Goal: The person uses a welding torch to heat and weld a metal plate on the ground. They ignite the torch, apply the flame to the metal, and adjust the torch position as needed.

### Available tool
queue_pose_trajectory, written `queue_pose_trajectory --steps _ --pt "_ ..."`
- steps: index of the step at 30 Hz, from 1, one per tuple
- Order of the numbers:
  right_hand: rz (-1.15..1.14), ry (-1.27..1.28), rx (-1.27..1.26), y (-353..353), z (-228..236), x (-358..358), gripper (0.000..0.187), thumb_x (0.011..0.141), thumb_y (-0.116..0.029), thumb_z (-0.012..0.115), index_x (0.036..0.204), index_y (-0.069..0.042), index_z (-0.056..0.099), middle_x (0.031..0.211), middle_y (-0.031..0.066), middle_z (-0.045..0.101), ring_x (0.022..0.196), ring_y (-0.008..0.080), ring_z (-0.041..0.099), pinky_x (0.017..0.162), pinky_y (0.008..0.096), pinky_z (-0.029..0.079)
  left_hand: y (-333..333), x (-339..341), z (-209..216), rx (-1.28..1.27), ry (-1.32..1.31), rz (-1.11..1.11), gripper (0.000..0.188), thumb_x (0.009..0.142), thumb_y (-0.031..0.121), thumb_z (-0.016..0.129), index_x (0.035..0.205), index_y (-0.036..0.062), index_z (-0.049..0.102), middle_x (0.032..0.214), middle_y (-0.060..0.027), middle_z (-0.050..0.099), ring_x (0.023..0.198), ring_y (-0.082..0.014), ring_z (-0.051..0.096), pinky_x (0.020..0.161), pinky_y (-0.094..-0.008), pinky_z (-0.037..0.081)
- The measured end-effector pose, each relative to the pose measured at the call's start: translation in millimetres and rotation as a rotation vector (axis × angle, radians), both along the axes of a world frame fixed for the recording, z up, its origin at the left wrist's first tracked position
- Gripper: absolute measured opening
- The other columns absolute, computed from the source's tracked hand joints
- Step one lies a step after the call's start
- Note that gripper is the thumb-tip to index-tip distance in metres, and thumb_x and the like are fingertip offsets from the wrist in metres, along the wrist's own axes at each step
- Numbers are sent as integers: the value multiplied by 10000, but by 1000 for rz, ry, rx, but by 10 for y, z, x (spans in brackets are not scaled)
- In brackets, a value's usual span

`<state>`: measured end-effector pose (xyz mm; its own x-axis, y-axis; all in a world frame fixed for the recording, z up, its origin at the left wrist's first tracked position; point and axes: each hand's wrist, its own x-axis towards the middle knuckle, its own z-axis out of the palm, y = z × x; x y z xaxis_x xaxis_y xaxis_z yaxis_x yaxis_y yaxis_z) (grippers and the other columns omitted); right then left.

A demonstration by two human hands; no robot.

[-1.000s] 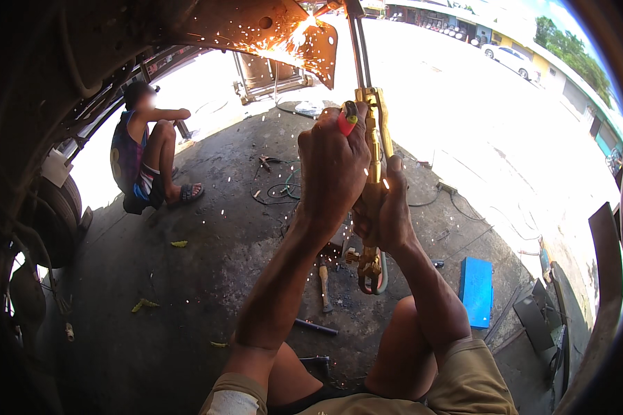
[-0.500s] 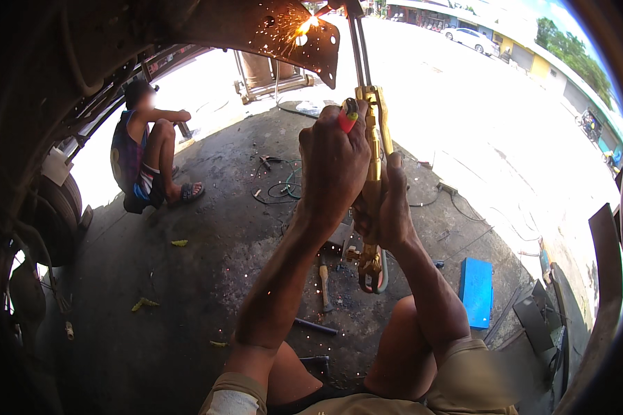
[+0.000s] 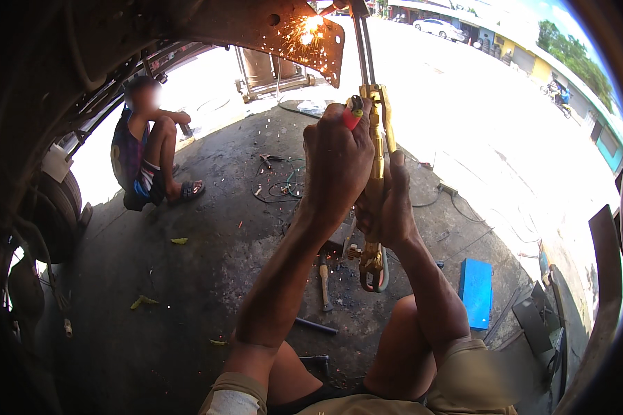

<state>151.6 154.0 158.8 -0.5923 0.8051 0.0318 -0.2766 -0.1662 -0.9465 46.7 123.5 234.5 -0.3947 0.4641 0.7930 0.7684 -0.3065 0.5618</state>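
Note:
A long brass cutting torch [image 3: 372, 257] stands nearly upright in front of me, its thin tubes [image 3: 364, 55] running up to a head at the top edge. My right hand [image 3: 396, 204] is wrapped round its handle, with the thumb lying along the brass. Closed in a fist, my left hand [image 3: 338, 162] presses against the torch's left side. A pinkish-red lighter [image 3: 351, 117] with a metal top sticks out of that fist; its hidden fingers may also touch the torch. Bright sparks [image 3: 310, 33] spray where the tip meets a rusty steel plate [image 3: 333, 62] with holes, under a dark vehicle-like frame.
A person [image 3: 142, 145] squats on the left beside a tyre [image 3: 57, 214]. On the concrete lie a hammer [image 3: 324, 283], a dark pipe [image 3: 316, 326], cables [image 3: 284, 188] and a blue box [image 3: 475, 294]. Metal scraps [image 3: 535, 319] are at right. A sunlit street stretches beyond.
The glow and sparks at the plate have grown brighter and wider. Both hands keep their hold, with the torch nearly where it was. Motorcycle riders now show on the street at right.

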Motion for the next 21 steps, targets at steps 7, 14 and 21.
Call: queue_pose_trajectory --steps 7,14,21 --pt "10 -8 -13 17 -14 5 853 878 -883 211 786 -104 548 587 10 468 414 133 435 386 284 356 -28 10 31 -30 -27 -24 313 995 170 623 805 -79 615 620 -248 631 653 -388 703 473 -415 494" --pt "18 4 -13 24 -11 -2 851 885 -876 211 773 -105 552 570 9 463 411 137 441 383 289 358 -26 2 34 -22 -11 -22 302 990 160 623 815 -85 615 636 -256 636 661 -385 709 479 -409 498" --pt "51 20 14 33 -11 25 859 875 -885 249 786 -80 536 604 18 475 428 125 456 403 278 363 13 -1 5 -22 -24 -5 304 993 160 612 817 -88 612 634 -260 632 663 -384 711 486 -413 500"
